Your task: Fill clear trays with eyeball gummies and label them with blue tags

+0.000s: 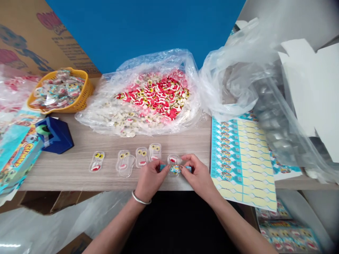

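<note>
On the bench [82, 135], the label sheet [256, 165] near the right end was partly bare. At the front edge, the left hand [150, 178] and the right hand [200, 176], both pinched closed, held above one clear pack [173, 158] its blue label [174, 169], ends unfolded; neighbouring packs [141, 157] leftward were yet unlabelled.

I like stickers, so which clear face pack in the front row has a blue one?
The rightmost pack, between the left hand and right hand: a blue label runs across it, while the row's other packs show none.

We see a blue label [174, 169] at six o'clock, seemingly cartoon-patterned; red, white and yellow pieces [159, 93] at twelve; a yellow basket [85, 97] at ten; a blue-and-yellow sheet [242, 160] at four.
</note>
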Available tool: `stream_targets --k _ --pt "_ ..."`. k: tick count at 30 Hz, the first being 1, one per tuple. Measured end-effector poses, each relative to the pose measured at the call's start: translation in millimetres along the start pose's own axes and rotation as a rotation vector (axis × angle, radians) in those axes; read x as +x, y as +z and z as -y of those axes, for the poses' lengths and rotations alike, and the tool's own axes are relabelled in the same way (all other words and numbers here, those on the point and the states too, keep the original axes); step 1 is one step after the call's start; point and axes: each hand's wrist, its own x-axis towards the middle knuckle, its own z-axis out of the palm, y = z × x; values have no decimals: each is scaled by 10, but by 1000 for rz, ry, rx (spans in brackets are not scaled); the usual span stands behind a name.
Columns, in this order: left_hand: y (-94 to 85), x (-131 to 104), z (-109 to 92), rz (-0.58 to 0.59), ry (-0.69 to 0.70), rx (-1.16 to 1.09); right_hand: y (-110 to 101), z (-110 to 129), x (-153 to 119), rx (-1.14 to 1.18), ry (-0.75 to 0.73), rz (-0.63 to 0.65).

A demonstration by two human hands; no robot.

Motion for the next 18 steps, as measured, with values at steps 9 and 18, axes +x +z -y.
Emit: stream_targets --k 9,18 --pt "10 87 -73 -70 71 390 92 -43 140 -325 -64 25" --pt "24 22 -17 -34 81 581 67 49 128 -565 -63 178"
